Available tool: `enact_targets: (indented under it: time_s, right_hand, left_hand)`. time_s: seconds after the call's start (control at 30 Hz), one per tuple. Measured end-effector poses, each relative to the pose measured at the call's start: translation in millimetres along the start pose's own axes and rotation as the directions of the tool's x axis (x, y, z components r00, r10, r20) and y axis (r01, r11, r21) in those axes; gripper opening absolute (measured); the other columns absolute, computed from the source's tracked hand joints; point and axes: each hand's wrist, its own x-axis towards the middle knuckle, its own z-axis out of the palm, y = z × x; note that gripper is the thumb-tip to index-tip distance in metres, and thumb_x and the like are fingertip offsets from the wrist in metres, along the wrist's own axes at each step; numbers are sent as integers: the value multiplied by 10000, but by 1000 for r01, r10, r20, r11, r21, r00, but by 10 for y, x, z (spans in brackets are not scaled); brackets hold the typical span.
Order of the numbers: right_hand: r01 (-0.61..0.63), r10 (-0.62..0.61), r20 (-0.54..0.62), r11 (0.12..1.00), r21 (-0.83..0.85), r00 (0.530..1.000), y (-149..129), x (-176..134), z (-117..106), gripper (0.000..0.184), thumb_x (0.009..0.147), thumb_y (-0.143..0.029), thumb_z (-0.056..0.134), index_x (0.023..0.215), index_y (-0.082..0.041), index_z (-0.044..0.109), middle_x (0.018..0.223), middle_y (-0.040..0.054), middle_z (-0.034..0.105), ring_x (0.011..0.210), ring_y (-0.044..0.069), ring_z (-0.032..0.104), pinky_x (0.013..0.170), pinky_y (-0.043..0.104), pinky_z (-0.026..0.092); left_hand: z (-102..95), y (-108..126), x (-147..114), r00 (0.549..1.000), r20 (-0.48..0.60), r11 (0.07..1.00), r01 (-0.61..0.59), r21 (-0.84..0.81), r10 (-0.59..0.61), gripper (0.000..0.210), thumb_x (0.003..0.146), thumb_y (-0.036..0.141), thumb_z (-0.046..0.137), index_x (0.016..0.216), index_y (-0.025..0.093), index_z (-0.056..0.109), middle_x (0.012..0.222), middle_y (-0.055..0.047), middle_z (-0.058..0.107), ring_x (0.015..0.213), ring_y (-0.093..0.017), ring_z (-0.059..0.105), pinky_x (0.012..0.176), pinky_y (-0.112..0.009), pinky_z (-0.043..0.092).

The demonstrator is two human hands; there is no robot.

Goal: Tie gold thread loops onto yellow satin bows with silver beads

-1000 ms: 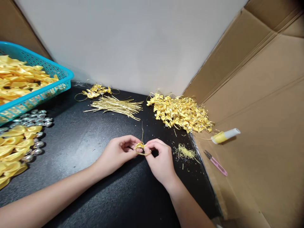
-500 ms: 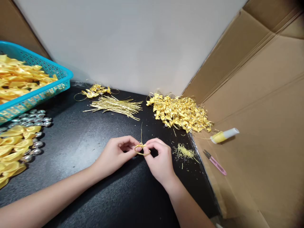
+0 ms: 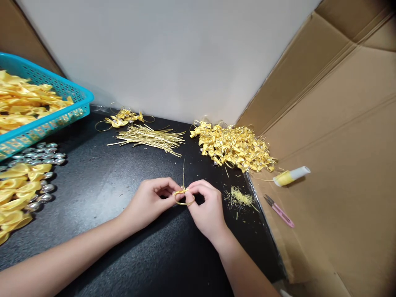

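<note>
- Left hand and right hand are pinching a small gold cord loop between closed fingertips.
- Loop is hovering over the worktop, near its right edge.
- Gold trimmings are lying just beside the right hand.

Bright, even light falls from above onto the black table, raising a soft pale sheen across its left half. Shadows are short and faint: a small one sits under the left hand and right hand, another beside the glue stick. The white wall is evenly lit, without glare. Focus is sharp at centre; the wide lens bends straight lines near the edges, and the upper right corner darkens.
</note>
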Motion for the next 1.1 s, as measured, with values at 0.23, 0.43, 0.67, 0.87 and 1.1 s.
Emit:
enact_targets:
  time_s: [0.23, 0.43, 0.67, 0.87, 1.1]
  right_hand:
    - [-12, -8, -141, 990, -139, 990, -36, -32, 2, 217, 753, -156, 637, 553, -194, 563, 650, 12, 590, 628, 147, 565, 611, 272, 465]
    - [-15, 15, -1, 984, -176, 1000, -73, -113, 61, 237, 852, -228, 569, 1011, -166, 732, 627, -12, 516, 492, 104, 442, 480, 245, 347]
    - [-163, 181, 55, 957, -240, 982, -51, -55, 78, 184, 807, -184, 549, 738, -183, 720, 595, -7, 527, 531, 123, 460, 507, 251, 333]
    - [-259, 258, 39, 965, 30, 965, -17, -10, 90, 158, 780, -206, 545, 647, -171, 623, 601, -11, 533, 548, 117, 462, 493, 225, 349]
    - [-319, 284, 181, 926, 203, 942, -11, 2, 75, 162, 835, -273, 522, 718, -185, 591, 700, 0, 611, 604, 118, 524, 565, 227, 427]
  left_hand:
    - [2, 11, 8, 994, -90, 997, 60, -53, -64, 227, 700, 379, 743, 679, 164, 673, 689, -41, 738, 624, -169, 647, 585, -243, 493]
    - [11, 20, -4, 991, -119, 998, 61, -10, -61, 161, 705, 314, 700, 660, 166, 655, 668, -30, 729, 629, -171, 643, 596, -242, 486]
    - [40, 40, -55, 997, -68, 970, -24, 243, 41, 141, 750, 244, 611, 639, 171, 656, 593, 1, 668, 550, -133, 554, 525, -211, 411]
    - [48, 38, -44, 998, -48, 968, -21, 249, 34, 150, 750, 270, 621, 639, 175, 655, 579, 8, 647, 539, -131, 538, 509, -210, 393]
    - [25, 17, 3, 995, -78, 995, 67, 67, -62, 144, 691, 301, 677, 633, 170, 662, 588, 2, 663, 544, -143, 580, 528, -222, 430]
